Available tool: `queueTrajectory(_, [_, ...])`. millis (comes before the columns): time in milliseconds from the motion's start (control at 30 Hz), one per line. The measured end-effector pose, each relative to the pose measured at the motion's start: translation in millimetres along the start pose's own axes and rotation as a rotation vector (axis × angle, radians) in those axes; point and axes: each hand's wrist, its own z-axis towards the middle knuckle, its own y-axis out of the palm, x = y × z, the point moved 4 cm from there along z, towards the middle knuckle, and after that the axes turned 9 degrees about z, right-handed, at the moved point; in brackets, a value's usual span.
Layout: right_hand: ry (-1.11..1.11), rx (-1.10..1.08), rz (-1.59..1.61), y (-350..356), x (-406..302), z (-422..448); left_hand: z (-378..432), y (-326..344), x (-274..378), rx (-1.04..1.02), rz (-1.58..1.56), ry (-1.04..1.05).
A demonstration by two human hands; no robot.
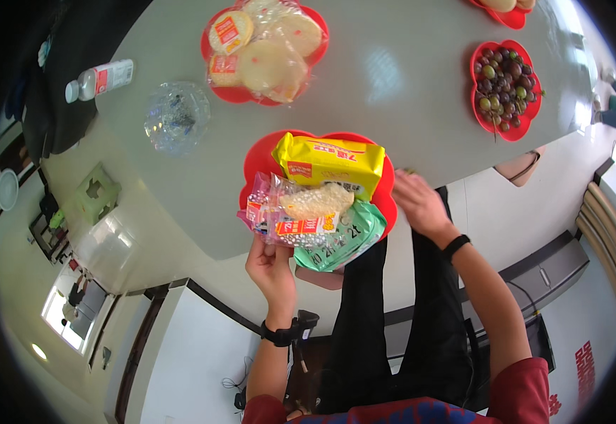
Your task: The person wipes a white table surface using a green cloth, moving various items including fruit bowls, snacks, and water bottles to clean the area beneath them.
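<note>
A red scalloped plate point(257, 153) lies before me at the table's near edge, heaped with wrapped snacks. On it are a yellow packet point(334, 159), a green packet point(342, 238) and a clear-and-pink wrapper point(265, 212) with a pale rice cracker point(318, 201) inside. My left hand point(272, 267) grips the plate's near left side from below; its fingertips are hidden under the packets. To the plate's right, my right hand point(422, 204) is stretched out with its fingers extended beside the rim. Something small and greenish shows at its fingertips, too small to name.
Another red plate point(228, 94) carries bagged round crackers point(273, 61). Grapes point(506, 87) fill a red dish point(533, 114) at right. A glass ashtray point(178, 116) and a plastic bottle point(98, 80) stand at left. A green plastic stool point(97, 193) is on the floor.
</note>
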Motion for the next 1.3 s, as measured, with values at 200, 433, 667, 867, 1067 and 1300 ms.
queueTrajectory(200, [0.623, 0.906, -0.043, -53, 52, -21, 16, 27, 2, -0.054, 0.003, 0.074])
queueTrajectory(433, [0.148, 0.182, 0.117, 37, -27, -9, 35, 97, 24, -0.131, 0.049, 0.049])
queueTrajectory(667, [0.499, 0.699, -0.104, -55, 61, -49, 61, 153, 55, -0.107, -0.031, 0.107])
queueTrajectory(867, [0.643, 0.959, 0.004, -54, 54, -31, 81, 185, 57, -0.088, 0.001, 0.140])
queueTrajectory(1067, [0.065, 0.169, 0.046, -4, -8, -14, 103, 211, 49, -0.088, -0.006, 0.128])
queueTrajectory(1300, [0.298, 0.525, -0.073, -81, 96, -85, 106, 226, 44, -0.103, -0.017, 0.141])
